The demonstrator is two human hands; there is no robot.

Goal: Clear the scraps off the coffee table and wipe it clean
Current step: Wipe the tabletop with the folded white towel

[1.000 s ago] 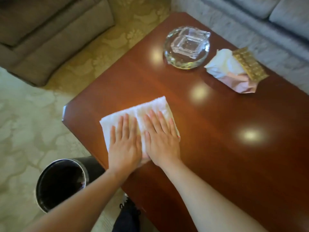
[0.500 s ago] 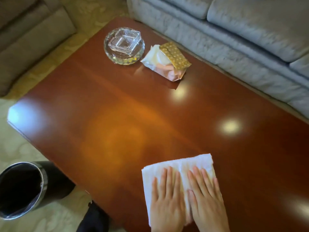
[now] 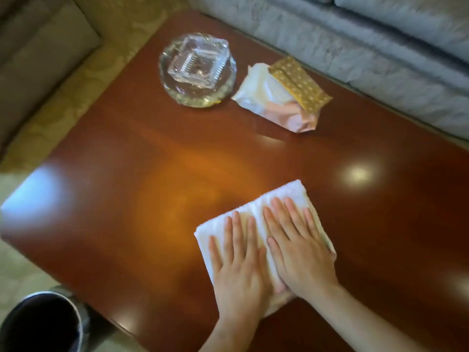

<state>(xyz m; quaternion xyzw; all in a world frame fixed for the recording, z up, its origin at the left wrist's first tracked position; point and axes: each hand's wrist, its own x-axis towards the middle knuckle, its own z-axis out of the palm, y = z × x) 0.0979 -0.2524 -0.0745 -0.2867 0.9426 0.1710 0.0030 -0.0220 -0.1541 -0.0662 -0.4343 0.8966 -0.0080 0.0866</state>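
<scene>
Both hands lie flat and side by side on a folded white cloth: we note the left hand and the right hand with fingers straight and slightly spread, palms pressing down, thumbs touching or nearly so. We find the cloth spread on the near right part of the coffee table, a glossy reddish-brown top showing several light reflections. At the far side we record a clear glass ashtray, and just beside it to the right a soft tissue pack with a gold dotted flap, lying apart from the cloth. A dark round bin with a metal rim stands on the floor by the near left corner of the table. A grey sofa runs along the far edge; a beige armchair stands at far left.
</scene>
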